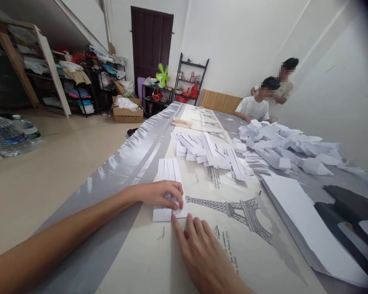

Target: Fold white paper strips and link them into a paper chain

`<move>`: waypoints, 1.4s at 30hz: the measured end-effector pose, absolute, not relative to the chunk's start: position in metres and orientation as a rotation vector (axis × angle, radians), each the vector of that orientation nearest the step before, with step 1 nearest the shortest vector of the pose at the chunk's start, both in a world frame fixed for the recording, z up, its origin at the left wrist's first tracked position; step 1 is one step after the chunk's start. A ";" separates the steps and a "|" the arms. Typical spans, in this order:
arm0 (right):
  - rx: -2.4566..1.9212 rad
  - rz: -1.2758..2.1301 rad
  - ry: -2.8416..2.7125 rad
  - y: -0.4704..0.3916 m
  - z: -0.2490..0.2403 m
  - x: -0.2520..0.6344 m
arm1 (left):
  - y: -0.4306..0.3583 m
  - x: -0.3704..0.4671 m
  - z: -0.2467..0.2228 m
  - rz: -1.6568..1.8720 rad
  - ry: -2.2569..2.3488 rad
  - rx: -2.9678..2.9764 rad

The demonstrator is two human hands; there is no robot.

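Note:
White folded paper strips [168, 167] lie side by side on the table in front of me. My left hand [162, 192] rests over their near part, its fingers curled and its thumb and fingertips pressed on a white paper piece [181, 211] at the right side. My right hand [200, 245] lies palm down just nearer to me. Its index fingertip touches the near edge of that paper, and its fingers are apart with nothing visible in them. What lies under the left palm is hidden.
Loose folded papers [208, 151] are heaped beyond my hands, with a larger pile [288, 143] at the right. A paper stack [297, 212] and a dark object [346, 212] lie at the right. Two people [253, 107] are at the far side. A wooden block [181, 121] sits farther up.

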State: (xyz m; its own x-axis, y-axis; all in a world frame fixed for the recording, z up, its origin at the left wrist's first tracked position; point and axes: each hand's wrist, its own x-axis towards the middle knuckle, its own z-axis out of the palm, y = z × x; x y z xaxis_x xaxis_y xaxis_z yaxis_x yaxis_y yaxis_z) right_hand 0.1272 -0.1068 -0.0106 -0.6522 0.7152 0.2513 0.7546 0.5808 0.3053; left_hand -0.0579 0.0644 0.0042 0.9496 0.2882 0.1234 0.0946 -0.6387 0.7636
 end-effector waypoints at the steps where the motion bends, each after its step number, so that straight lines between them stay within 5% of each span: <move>1: -1.256 -0.560 -2.699 -0.107 -0.012 0.128 | 0.064 -0.058 0.004 0.297 0.266 2.260; 9: -1.433 -0.355 -2.781 -0.097 -0.007 0.132 | 0.063 -0.057 0.005 0.321 0.266 2.233; 17: -1.101 0.422 -2.604 -0.045 0.016 0.191 | 0.061 -0.057 0.010 0.312 0.277 2.244; 28: -0.809 -0.310 -2.771 -0.031 -0.006 0.188 | 0.052 -0.059 0.008 0.440 0.329 2.321; 42: -0.948 -0.021 -2.400 -0.022 -0.009 0.190 | 0.036 -0.048 -0.004 0.975 0.289 3.195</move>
State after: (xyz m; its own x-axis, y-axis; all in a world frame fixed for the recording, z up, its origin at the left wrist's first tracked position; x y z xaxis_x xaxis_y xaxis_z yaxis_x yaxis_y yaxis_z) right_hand 0.1901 -0.0217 -0.0086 -0.5976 0.6267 0.5002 0.6353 0.7507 -0.1814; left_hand -0.0481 0.0357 -0.0039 0.8181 0.1013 0.5661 0.2232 -0.9631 -0.1502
